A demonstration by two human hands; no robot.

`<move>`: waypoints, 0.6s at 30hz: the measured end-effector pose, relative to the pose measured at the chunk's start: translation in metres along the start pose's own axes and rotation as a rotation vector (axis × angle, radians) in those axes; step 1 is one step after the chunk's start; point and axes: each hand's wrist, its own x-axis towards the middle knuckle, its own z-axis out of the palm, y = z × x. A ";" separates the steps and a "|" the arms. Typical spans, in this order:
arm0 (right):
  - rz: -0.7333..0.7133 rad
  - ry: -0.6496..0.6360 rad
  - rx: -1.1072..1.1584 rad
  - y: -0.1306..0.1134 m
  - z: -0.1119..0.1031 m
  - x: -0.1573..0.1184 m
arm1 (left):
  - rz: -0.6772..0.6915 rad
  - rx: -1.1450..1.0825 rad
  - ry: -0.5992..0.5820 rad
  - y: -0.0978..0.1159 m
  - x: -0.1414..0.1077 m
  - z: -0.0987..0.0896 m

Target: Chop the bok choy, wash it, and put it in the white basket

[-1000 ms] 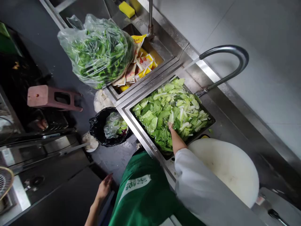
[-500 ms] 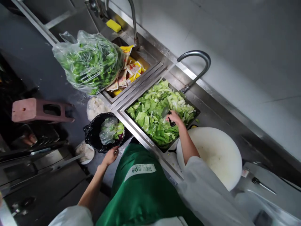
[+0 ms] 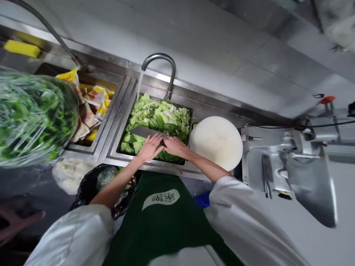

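Chopped leafy greens (image 3: 158, 120) fill the right-hand sink basin. Over them lies a broad-bladed kitchen knife (image 3: 144, 131), its blade pointing left. My right hand (image 3: 176, 147) is closed at the knife's handle end; the handle itself is hidden under the fingers. Beside it, my left hand (image 3: 150, 148) has its fingers stretched out flat at the lower edge of the blade, close to my right fingers. Water runs from the curved tap (image 3: 159, 56) into the basin's back left corner.
A round white chopping board (image 3: 216, 142) sits right of the basin, with a metal slicing machine (image 3: 288, 162) beyond. To the left are a bag of green vegetables (image 3: 33, 114) and packets (image 3: 95, 99) in another basin. A black-lined bin (image 3: 85, 184) stands below.
My left hand has come up from beside the bin to the knife over the basin. The knife blade now shows above the greens. My view has turned to the right.
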 end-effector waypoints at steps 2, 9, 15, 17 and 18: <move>-0.002 0.025 0.034 0.008 0.004 -0.010 | -0.030 0.041 -0.053 -0.034 -0.002 0.007; 0.228 0.124 0.125 0.071 -0.007 -0.116 | -0.423 0.032 -0.095 -0.168 -0.034 0.019; 0.469 0.597 0.516 0.145 0.009 -0.223 | -0.582 -0.135 0.078 -0.172 -0.080 0.030; 0.612 0.759 0.607 0.180 0.025 -0.237 | -0.615 -0.165 0.101 -0.157 -0.095 0.032; 0.679 0.816 0.665 0.198 0.033 -0.242 | -0.622 -0.175 0.112 -0.149 -0.102 0.034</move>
